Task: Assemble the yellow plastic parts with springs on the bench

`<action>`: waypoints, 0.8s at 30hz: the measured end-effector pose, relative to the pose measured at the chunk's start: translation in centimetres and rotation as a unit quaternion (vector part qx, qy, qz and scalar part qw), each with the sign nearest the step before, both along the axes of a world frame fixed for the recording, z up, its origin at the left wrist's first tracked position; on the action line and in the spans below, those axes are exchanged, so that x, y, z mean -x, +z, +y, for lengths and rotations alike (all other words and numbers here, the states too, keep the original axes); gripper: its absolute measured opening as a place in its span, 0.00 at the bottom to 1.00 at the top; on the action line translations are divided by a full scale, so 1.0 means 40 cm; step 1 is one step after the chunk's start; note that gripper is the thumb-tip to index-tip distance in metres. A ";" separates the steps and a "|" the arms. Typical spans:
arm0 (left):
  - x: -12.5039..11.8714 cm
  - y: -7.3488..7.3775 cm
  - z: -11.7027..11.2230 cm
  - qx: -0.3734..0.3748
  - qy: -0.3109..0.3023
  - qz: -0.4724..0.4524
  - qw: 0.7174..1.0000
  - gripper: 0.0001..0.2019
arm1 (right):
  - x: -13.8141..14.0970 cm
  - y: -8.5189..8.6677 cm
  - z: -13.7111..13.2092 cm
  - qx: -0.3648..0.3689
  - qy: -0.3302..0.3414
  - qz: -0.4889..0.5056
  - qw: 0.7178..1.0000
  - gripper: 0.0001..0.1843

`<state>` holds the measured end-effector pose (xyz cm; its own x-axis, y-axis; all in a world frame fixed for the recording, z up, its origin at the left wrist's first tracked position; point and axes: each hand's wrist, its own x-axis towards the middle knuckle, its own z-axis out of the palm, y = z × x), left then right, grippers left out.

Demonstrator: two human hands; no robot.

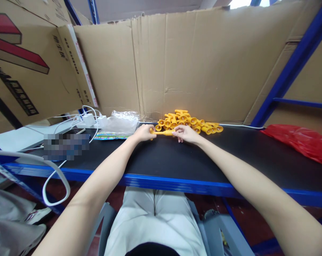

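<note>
Just over the black tabletop [177, 160], a yellow plastic piece with a ribbed shaft [163, 133] lies level between my two hands. My left hand [145, 133] closes its fingers on the left end. At the right end, my right hand [186, 134] pinches the piece between thumb and fingers. Right behind the hands is a pile of similar yellow plastic pieces [187, 121]. Several show round hollow ends, and some have T-shaped handles. The exact kind of piece is too small to make out.
Clear plastic packaging [122, 122] lies to the left, beside white plugs [88, 119] and cables. A red plastic bag [299, 140] rests at the right. Cardboard [203, 67] walls the back, and a blue rail [177, 182] edges the table. Another person's legs [11, 220] show lower left.
</note>
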<state>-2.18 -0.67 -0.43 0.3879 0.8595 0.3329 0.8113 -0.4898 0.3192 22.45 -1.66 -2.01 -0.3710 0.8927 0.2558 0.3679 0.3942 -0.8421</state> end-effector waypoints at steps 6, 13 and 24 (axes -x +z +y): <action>0.000 -0.004 0.000 -0.005 0.002 0.004 1.000 0.12 | -0.002 -0.011 0.007 0.006 0.010 -0.019 1.000 0.22; 0.003 -0.002 0.001 0.001 -0.012 -0.010 1.000 0.11 | 0.011 0.014 -0.020 0.076 0.004 0.010 0.997 0.22; 0.004 0.009 -0.001 0.009 -0.020 -0.035 0.999 0.10 | 0.014 0.021 -0.024 -0.102 -0.048 -0.169 0.979 0.22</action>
<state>-2.35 -0.72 -0.08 0.3991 0.8499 0.3441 0.7665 -0.5152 0.3836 21.89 -2.61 -1.15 -0.3815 0.8707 0.3103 0.6559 0.4916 -0.5729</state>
